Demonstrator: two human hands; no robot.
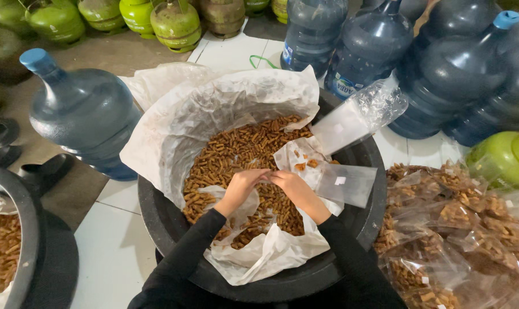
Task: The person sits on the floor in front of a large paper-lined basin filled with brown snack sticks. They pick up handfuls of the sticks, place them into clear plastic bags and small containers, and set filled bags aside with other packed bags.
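Two hands, left hand (242, 186) and right hand (291, 184), were seen from the head camera meeting above brown stick-shaped snacks (236, 151) heaped in a paper-lined round black tub (156, 220). Fingers were curled together; whether anything was pinched could not be told. Clear plastic bags (346, 183) lay just beside.

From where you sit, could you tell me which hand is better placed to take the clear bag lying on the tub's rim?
Likely the right hand: the bag lies just beside it; the left hand is farther.

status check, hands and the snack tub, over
Left hand and right hand meet over snack sticks in black tub. Grip unclear. Clear bags on rim by right hand.
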